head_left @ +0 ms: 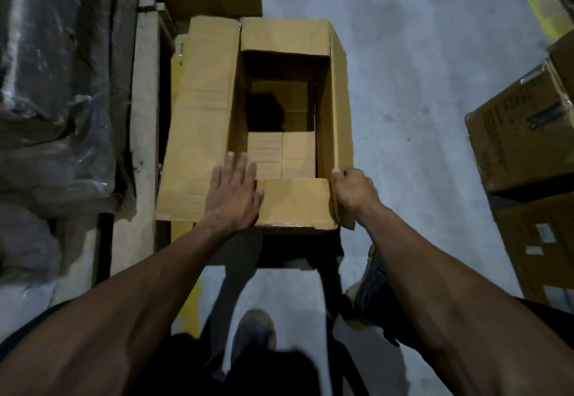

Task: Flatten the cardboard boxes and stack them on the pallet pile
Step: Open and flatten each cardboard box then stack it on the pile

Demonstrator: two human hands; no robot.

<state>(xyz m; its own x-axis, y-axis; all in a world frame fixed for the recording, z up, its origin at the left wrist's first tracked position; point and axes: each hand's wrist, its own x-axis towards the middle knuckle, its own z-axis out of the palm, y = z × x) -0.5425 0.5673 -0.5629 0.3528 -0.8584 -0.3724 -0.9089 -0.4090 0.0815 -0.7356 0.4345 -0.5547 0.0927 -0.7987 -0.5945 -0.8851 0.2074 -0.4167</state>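
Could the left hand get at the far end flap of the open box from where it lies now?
Probably yes. The left hand lies flat on the long side flap of the open box, and nothing stands between it and the far end flap; it would be a long stretch, though.

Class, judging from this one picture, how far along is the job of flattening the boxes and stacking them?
Done: nothing visibly flattened; the open box stands upright with its flaps spread and its bottom closed. In hand: the left hand lies flat on the left flap, and the right hand grips the right flap. Left: collapsing and stacking it, plus the boxes at right.
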